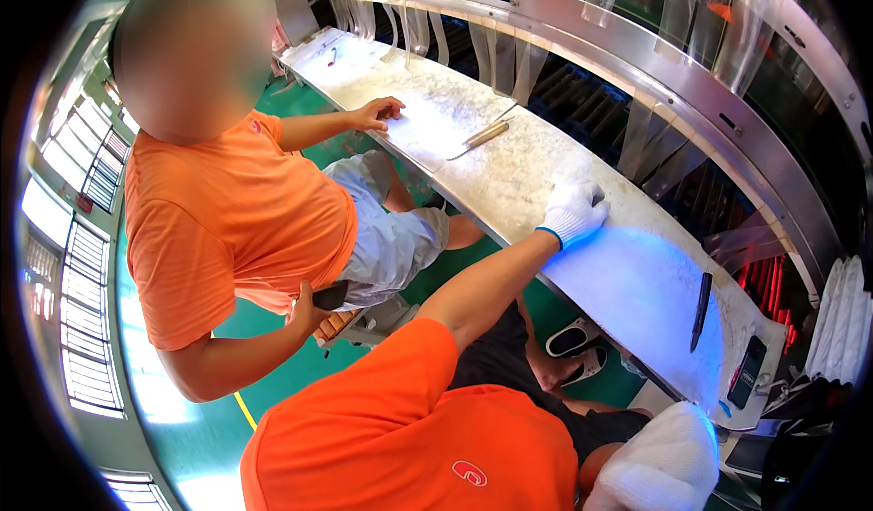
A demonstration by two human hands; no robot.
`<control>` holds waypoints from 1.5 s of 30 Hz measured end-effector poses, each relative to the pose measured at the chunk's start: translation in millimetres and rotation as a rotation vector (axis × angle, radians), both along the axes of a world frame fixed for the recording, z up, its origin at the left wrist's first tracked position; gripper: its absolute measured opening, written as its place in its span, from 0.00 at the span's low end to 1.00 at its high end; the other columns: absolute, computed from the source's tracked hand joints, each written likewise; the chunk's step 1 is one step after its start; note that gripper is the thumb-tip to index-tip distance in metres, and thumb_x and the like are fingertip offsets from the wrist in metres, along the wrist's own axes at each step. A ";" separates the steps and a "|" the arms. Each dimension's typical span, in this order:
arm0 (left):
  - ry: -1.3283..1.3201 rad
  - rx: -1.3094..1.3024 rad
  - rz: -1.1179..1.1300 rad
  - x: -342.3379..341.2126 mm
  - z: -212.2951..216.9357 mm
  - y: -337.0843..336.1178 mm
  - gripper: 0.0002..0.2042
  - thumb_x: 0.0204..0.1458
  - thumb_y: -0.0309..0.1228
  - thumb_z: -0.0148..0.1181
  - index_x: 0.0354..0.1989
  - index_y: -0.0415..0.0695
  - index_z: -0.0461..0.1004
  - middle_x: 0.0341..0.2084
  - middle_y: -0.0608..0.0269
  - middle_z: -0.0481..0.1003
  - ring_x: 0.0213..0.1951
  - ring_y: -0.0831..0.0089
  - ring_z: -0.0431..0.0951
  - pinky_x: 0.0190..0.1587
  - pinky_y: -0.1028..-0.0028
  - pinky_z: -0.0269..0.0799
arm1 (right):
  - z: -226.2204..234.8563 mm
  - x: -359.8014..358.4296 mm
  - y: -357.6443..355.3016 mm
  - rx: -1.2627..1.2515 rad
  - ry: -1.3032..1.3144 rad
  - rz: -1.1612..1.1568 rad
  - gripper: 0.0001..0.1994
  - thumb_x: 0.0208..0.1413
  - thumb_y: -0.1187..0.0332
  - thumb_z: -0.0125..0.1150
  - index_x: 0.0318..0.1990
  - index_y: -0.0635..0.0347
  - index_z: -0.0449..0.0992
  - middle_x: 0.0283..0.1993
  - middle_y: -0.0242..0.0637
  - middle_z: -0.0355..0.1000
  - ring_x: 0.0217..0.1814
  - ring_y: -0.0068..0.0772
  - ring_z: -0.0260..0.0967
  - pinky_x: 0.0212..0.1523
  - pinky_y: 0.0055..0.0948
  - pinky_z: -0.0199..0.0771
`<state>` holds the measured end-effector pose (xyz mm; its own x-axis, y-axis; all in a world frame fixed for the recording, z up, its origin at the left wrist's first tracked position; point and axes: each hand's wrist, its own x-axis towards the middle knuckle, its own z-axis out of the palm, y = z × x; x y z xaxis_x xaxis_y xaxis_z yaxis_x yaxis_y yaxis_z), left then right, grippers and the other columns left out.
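Note:
My left hand (574, 213), in a white knit glove with a blue cuff, rests on the long pale worktable (536, 184). Its fingers are slightly bent with a gap between them, and I see nothing held. Close to the camera at lower right is my right hand (659, 465), also white-gloved; its fingers cannot be made out. Beyond my left hand lie a wooden-handled tool (488, 135) with a thin pointed blade and a slim rod beside it. A black pen-like tool (701, 311) and a dark phone (747, 372) lie toward the table's right end.
A co-worker in an orange shirt (236, 229) sits at left, one bare hand (377, 114) at the table edge. Behind the table runs a metal-framed machine (582, 29) with hanging clear strips and dark rollers; red light glows at right. White cloth (837, 320) hangs at far right.

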<state>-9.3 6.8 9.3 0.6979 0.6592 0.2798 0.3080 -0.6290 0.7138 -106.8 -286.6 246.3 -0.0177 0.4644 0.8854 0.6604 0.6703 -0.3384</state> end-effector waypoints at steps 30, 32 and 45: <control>-0.002 0.002 0.008 -1.8 3.8 -3.0 0.13 0.54 0.41 0.65 0.36 0.44 0.86 0.38 0.53 0.85 0.42 0.54 0.85 0.51 0.60 0.79 | -283.1 251.8 -93.5 -0.685 -0.020 -1.280 0.18 0.60 0.77 0.62 0.58 0.63 0.79 0.62 0.49 0.76 0.66 0.52 0.71 0.68 0.46 0.69; 0.019 0.005 0.013 -2.8 4.0 -4.1 0.13 0.54 0.41 0.65 0.36 0.44 0.86 0.38 0.53 0.85 0.42 0.54 0.85 0.51 0.60 0.79 | -276.3 250.3 -93.7 -0.706 0.022 -1.389 0.19 0.60 0.76 0.62 0.59 0.63 0.79 0.62 0.49 0.76 0.65 0.52 0.71 0.68 0.46 0.69; 0.095 0.020 0.011 -3.9 5.0 -8.6 0.15 0.53 0.42 0.64 0.42 0.45 0.86 0.39 0.48 0.85 0.44 0.53 0.86 0.51 0.59 0.80 | -242.1 238.5 -73.7 -0.665 0.161 -1.340 0.21 0.56 0.80 0.56 0.57 0.60 0.83 0.53 0.57 0.81 0.56 0.58 0.80 0.60 0.48 0.76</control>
